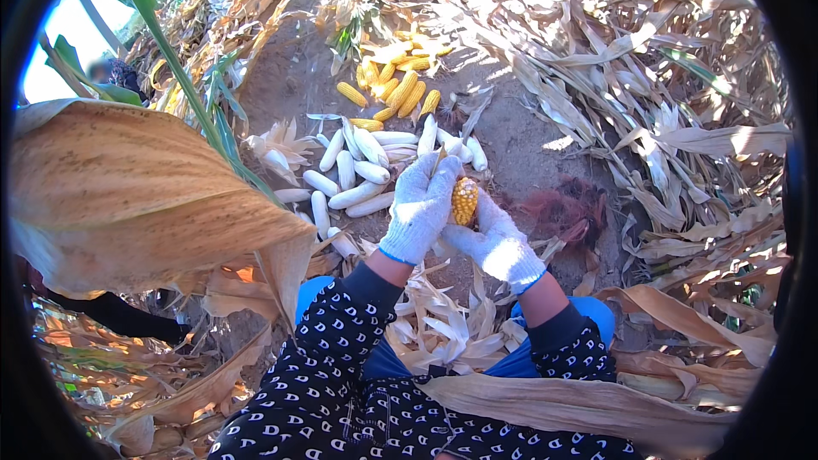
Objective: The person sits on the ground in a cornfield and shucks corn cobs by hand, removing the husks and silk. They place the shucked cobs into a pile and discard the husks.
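My right hand [495,239], in a pale knitted glove with a blue cuff edge, grips a yellow ear of corn [464,201]; its kernels show between my hands. Close beside it, my gloved left hand [416,204] has its fingers closed, with a tan strip of dry husk [438,160] sticking up between thumb and fingers. Its palm side is hidden. Just beyond my hands lie several ears in smooth white husk [358,195]. Farther off is a heap of bare yellow ears [402,92]. Loose pale husks [457,332] cover the ground between my knees.
A large dry leaf [147,198] hangs close at the left, near a green corn stalk [172,70]. Dry stalks [575,76] are piled at the right. Reddish corn silk [572,211] lies right of my hands. Another person [121,76] is far left; a dark-clothed limb [121,319] shows lower left.
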Demonstrator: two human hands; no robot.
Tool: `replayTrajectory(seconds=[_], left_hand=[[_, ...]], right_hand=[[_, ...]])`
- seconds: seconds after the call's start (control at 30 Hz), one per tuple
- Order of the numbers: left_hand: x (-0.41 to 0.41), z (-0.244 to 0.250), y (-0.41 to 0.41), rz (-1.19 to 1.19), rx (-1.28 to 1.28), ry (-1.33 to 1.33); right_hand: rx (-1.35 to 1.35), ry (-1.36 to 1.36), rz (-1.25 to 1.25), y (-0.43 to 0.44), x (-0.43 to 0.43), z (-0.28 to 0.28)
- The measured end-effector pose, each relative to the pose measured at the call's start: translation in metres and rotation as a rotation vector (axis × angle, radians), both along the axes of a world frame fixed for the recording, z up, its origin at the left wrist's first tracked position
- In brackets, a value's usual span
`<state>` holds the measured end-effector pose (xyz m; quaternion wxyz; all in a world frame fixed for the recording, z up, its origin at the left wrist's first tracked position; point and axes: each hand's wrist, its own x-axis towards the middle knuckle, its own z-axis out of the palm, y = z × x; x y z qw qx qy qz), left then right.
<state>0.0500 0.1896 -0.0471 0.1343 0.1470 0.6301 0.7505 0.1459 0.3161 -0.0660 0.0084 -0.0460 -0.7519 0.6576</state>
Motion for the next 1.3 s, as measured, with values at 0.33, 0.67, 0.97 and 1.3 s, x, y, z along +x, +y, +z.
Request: replayTrajectory(seconds=[0.33, 0.67, 0.97, 1.3], left_hand=[[0.014, 0.017, 0.008, 0.123, 0.328, -0.216], [0.004, 0.024, 0.012, 0.236, 0.659, -0.451], [-0.005, 0.014, 0.0, 0.107, 0.359, -0.181], [0.002, 0.026, -0.012, -0.257, -0.046, 0.094]], right_hand=[[-0.342, -0.072, -0.333, -0.029, -0.006, 0.006], [-1.186, 0.146, -0.275, -0.015, -0.021, -0.004], [-0.149, 0.083, -0.244, -0.013, -0.011, 0.014], [0.051, 0.117, -0.243, -0.007, -0.008, 0.013]])
